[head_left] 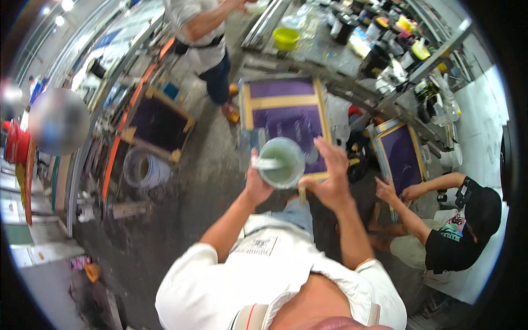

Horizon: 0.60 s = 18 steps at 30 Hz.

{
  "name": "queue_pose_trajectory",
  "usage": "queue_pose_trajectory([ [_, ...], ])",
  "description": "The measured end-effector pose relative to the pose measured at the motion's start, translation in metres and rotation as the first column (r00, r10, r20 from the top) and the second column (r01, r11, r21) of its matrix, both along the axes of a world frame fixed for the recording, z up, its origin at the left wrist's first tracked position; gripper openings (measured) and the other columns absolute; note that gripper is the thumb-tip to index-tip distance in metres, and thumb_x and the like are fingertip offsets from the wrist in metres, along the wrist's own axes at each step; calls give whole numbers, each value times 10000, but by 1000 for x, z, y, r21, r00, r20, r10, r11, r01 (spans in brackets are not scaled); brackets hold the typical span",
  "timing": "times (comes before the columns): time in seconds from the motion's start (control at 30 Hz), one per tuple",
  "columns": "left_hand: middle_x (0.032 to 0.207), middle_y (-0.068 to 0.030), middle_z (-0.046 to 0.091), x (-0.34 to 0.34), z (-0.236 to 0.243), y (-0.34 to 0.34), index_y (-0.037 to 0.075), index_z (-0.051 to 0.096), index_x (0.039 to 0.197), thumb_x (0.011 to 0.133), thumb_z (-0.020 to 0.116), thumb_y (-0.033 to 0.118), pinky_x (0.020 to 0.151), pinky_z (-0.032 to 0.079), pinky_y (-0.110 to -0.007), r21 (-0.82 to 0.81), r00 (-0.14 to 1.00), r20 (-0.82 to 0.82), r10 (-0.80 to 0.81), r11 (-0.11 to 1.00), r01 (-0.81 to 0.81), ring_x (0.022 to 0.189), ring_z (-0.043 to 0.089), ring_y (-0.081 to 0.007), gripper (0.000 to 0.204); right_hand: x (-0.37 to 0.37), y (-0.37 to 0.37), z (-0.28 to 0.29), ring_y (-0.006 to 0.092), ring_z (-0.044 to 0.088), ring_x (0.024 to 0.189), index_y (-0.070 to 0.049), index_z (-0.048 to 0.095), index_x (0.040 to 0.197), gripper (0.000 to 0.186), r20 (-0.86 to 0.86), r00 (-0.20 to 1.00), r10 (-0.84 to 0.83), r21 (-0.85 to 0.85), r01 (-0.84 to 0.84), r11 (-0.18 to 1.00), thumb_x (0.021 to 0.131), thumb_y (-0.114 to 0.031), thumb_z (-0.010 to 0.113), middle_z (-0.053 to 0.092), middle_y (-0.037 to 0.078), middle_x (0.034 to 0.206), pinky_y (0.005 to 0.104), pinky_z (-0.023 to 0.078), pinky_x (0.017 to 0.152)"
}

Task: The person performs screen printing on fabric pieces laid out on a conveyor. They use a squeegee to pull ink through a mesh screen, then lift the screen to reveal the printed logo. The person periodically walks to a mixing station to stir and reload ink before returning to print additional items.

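Observation:
My left hand (257, 184) grips a translucent plastic tub (300, 159) from its left side, with the fingers partly hidden behind it. Pale green liquid (283, 175) lies in the tub. A white flat-handled tool (268, 163) leans inside, its handle resting over the left rim. Beside the tub's right edge, my right hand (334, 181) has its fingers spread, with the thumb close to the rim; whether it touches I cannot tell. Beyond the tub stands a wood-framed screen (286, 120) with purple mesh.
A cluttered workbench (324, 58) holds a yellow-green bowl (286, 38) and several ink containers. At right, a person in black (448, 236) handles another framed screen (401, 151). Another person (206, 47) stands ahead. A bucket (146, 168) and dark framed screen (159, 126) are at left.

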<state>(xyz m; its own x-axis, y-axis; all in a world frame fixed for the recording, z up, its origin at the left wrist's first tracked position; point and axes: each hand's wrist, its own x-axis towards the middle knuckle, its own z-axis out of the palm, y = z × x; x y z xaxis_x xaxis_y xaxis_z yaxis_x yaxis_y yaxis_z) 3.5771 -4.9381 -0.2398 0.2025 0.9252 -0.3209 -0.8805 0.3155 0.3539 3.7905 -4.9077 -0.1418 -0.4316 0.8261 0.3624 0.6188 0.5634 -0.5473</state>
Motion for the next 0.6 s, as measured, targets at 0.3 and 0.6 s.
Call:
queue_pose_trajectory([
  [0.3,1419,-121,581,-23,8,-44,148,514,1448,1061,295,610,1091,495,-484,97,987,-65,-144,984,150,1283,597,-276,641,-91,0,59,282,607,981,-104,746,959,256,133,741,658,-31,-660,750,721,-68,832,642,51,1026,405,495,875],
  [0.6,1397,-110,609,-57,25,-43,112,528,1440,1048,270,642,1110,467,-477,-9,985,9,-173,985,173,1292,593,-276,708,-81,4,77,261,674,855,-53,745,968,218,-4,848,530,185,-520,834,759,-26,802,749,99,983,359,549,761],
])
